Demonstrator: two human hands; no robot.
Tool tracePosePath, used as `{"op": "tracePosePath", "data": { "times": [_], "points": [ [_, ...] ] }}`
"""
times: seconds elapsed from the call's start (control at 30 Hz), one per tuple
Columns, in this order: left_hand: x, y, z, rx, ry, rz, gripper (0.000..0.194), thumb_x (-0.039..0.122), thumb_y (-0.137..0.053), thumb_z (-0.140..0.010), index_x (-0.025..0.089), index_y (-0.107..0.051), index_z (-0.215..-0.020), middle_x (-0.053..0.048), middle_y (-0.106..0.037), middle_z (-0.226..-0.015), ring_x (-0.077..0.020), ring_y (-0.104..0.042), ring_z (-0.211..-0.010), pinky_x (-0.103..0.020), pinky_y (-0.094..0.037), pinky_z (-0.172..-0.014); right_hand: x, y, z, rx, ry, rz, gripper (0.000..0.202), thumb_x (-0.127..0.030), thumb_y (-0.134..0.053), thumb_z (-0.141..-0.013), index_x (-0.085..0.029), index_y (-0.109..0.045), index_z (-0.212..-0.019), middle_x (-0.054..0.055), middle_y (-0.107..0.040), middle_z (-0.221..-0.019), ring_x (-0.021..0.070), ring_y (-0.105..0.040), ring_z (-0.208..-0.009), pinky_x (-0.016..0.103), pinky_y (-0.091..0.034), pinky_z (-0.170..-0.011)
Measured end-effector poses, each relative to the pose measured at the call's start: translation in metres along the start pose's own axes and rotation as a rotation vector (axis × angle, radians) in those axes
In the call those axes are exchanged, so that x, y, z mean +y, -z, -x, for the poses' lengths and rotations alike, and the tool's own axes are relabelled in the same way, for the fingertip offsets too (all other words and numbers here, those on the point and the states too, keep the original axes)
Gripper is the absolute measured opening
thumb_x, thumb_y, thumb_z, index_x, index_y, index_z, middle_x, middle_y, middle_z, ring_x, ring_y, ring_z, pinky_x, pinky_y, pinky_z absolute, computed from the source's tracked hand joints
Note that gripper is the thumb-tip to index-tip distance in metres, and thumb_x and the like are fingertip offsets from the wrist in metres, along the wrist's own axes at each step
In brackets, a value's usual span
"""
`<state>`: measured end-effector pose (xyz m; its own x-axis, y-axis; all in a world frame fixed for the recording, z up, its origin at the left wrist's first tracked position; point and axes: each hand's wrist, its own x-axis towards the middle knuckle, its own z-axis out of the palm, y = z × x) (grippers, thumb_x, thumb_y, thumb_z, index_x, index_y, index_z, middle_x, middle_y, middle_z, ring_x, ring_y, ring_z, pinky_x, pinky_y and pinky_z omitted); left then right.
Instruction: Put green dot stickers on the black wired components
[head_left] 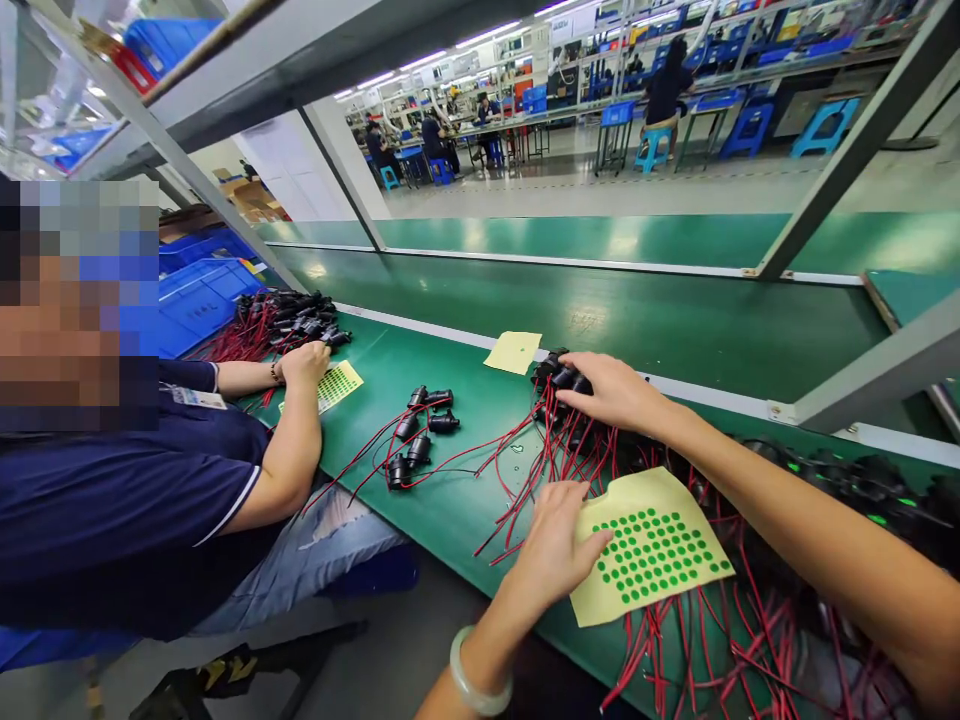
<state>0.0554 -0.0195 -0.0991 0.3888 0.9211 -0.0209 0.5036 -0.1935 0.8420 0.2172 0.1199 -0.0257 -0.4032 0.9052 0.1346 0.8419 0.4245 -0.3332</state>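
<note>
Sticker sheet, yellow with rows of green dots, lies just right of the left hand, whose fingers rest open on its edge. Ahead, the right hand reaches, loosely curled, onto black connectors with red wires. Far left, a co-worker's hand touches another pile.

yellow sticker sheet with green dots, red wires, green bench

Factory assy line: green conveyor belt, wired parts, workers at benches w/ blue stools.
</note>
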Motion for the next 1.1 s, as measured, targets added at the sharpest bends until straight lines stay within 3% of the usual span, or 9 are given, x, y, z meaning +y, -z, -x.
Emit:
{"op": "tracePosePath", "data": {
  "times": [0.17, 0.23, 0.33, 0.47, 0.6, 0.67, 0.83, 1.1],
  "points": [
    [0.001, -0.001, -0.015, -0.051, 0.093, 0.139, 0.019, 0.028, -0.060, -0.080, 0.016, -0.068, -0.093, -0.009, -0.067, -0.089, -0.0287, -0.057, -0.094, -0.046, -0.043, -0.092, -0.002, 0.019, 0.092, 0.041, 0.201, -0.073, 0.030, -0.035, -0.054, -0.095, -0.017, -0.063, -0.117, 0.010, -0.070, -0.116, 0.0228, -0.064, -0.109, 0.042, -0.052, -0.096],
    [0.003, 0.007, -0.013, -0.090, 0.119, 0.233, 0.023, 0.036, -0.058, -0.082, 0.015, -0.066, -0.083, -0.005, -0.063, -0.076, -0.0225, -0.057, -0.076, -0.036, -0.047, -0.075, -0.002, 0.023, 0.121, 0.064, 0.260, -0.090, 0.027, -0.033, -0.048, -0.098, -0.018, -0.063, -0.114, 0.008, -0.071, -0.115, 0.0215, -0.064, -0.109, 0.040, -0.053, -0.095],
    [0.011, 0.024, -0.003, -0.143, 0.149, 0.380, 0.037, 0.052, -0.057, -0.082, 0.015, -0.061, -0.080, -0.001, -0.057, -0.069, -0.0152, -0.052, -0.060, -0.026, -0.041, -0.058, -0.004, 0.024, 0.150, 0.118, 0.325, -0.100, 0.025, -0.029, -0.049, -0.098, -0.021, -0.060, -0.119, 0.007, -0.069, -0.121, 0.0208, -0.060, -0.119, 0.040, -0.051, -0.099],
    [0.031, 0.043, 0.014, -0.125, 0.101, 0.526, 0.041, 0.055, -0.064, -0.080, 0.015, -0.062, -0.078, -0.003, -0.057, -0.074, -0.0151, -0.054, -0.066, -0.025, -0.043, -0.061, -0.014, 0.024, 0.164, 0.212, 0.374, -0.101, 0.027, -0.027, -0.055, -0.096, -0.022, -0.057, -0.122, 0.007, -0.070, -0.118, 0.0220, -0.060, -0.119, 0.041, -0.050, -0.098],
    [0.051, 0.051, 0.027, -0.015, -0.085, 0.572, 0.028, 0.040, -0.070, -0.082, 0.015, -0.068, -0.072, -0.011, -0.065, -0.103, -0.0244, -0.059, -0.102, -0.033, -0.045, -0.089, -0.029, 0.027, 0.169, 0.266, 0.360, -0.207, 0.013, -0.023, -0.054, -0.096, -0.020, -0.061, -0.107, 0.004, -0.073, -0.097, 0.0167, -0.069, -0.091, 0.033, -0.053, -0.083],
    [0.057, 0.052, 0.033, 0.003, -0.107, 0.587, 0.025, 0.037, -0.070, -0.083, 0.015, -0.068, -0.071, -0.012, -0.067, -0.110, -0.0264, -0.059, -0.108, -0.035, -0.043, -0.094, -0.035, 0.029, 0.172, 0.278, 0.327, -0.264, 0.010, -0.021, -0.054, -0.096, -0.020, -0.063, -0.101, 0.001, -0.073, -0.088, 0.0141, -0.068, -0.080, 0.030, -0.053, -0.075],
    [0.064, 0.048, 0.041, -0.016, -0.076, 0.602, 0.022, 0.035, -0.068, -0.085, 0.014, -0.069, -0.076, -0.009, -0.070, -0.094, -0.0191, -0.062, -0.084, -0.029, -0.046, -0.077, -0.043, 0.033, 0.179, 0.343, 0.291, -0.262, 0.008, -0.020, -0.055, -0.095, -0.020, -0.063, -0.098, 0.001, -0.073, -0.090, 0.0142, -0.069, -0.085, 0.029, -0.053, -0.078],
    [0.060, 0.039, 0.032, -0.079, -0.043, 0.592, 0.022, 0.035, -0.068, -0.082, 0.013, -0.068, -0.078, -0.008, -0.071, -0.090, -0.0172, -0.063, -0.077, -0.025, -0.047, -0.070, -0.034, 0.030, 0.189, 0.362, 0.368, -0.011, 0.010, -0.019, -0.047, -0.098, -0.021, -0.056, -0.102, 0.005, -0.070, -0.104, 0.0176, -0.067, -0.098, 0.033, -0.046, -0.086]
  ]
}}
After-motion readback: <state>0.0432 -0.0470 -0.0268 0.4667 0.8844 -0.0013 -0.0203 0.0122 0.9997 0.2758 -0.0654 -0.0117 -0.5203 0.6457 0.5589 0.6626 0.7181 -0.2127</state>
